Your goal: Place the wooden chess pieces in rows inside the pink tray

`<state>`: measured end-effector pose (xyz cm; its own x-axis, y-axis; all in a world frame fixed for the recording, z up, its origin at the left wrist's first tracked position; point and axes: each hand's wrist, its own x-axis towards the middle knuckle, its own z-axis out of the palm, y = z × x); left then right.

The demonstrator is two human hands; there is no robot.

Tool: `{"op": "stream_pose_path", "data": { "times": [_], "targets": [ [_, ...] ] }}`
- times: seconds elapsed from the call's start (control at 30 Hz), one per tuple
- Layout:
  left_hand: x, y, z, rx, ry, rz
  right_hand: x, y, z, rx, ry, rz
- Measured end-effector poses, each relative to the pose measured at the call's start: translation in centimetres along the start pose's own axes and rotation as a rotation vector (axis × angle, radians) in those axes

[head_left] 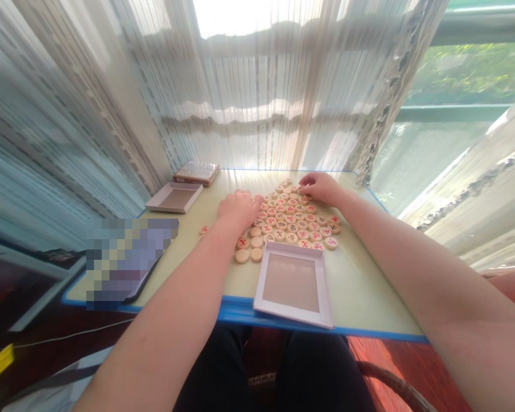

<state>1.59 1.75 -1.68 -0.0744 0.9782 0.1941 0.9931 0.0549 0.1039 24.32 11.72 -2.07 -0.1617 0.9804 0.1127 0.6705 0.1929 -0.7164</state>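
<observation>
Xiangqi pieces (289,222) lie grouped; left hand (239,210) at nine o'clock, right hand (321,189) at one o'clock, both touching them, grasp unclear.

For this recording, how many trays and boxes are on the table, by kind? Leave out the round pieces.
White trays: 2
Brown box: 1
Total: 3

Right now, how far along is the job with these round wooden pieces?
Most pieces lie gathered in one cluster. Your right hand is touching its far end, your left hand its near side. Still apart: stray pieces beyond your left hand.
</observation>
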Motion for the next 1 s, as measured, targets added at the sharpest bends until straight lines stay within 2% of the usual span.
{"op": "stream_pose_path", "data": {
  "times": [0.2,0.67,0.83,1.0],
  "targets": [
    [0.1,-0.3,0.2,0.002,-0.003,0.000,-0.3,0.0,-0.9,-0.083,-0.117,-0.056],
    [0.1,-0.3,-0.1,-0.032,-0.005,0.010,0.2,0.0,-1.3,-0.027,-0.061,-0.008],
    [0.1,-0.3,0.0,-0.038,-0.020,0.017,-0.1,-0.4,-1.7,-0.020,-0.075,0.065],
    [0.1,-0.2,-0.1,-0.045,-0.034,0.015,-0.4,-0.8,-1.8,-0.171,-0.210,0.016]
  ]
}}
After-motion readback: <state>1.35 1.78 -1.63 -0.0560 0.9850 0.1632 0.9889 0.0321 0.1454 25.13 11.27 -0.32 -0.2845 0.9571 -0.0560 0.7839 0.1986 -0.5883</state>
